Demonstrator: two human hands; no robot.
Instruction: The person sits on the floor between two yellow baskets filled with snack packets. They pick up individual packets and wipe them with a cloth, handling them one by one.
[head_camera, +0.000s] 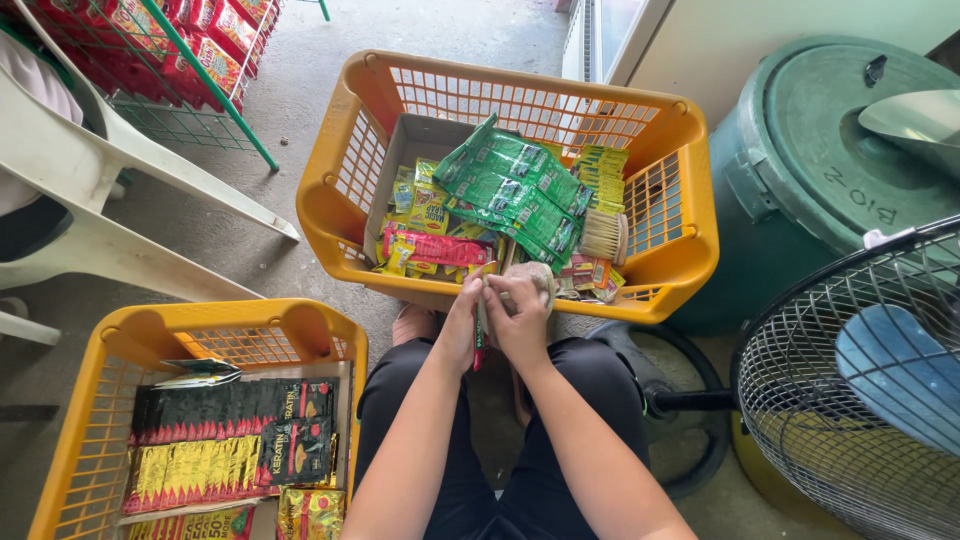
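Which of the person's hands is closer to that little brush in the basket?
Right. The right hand is just below-left of the brush; the left hand sits farther left.

Only one view is given, taken from a camera worn on the head. The scene is seen from above, looking straight down. The orange basket (690, 215) and the floor (290, 110) are seen from close by.

Two orange lattice-walled baskets (690, 200) (90, 440): one holds green sachet strips (515, 190) and a pink pack (435, 248), the other black (230, 410) and gold sachet rows (185, 472). The drum (800, 200) is dark green.
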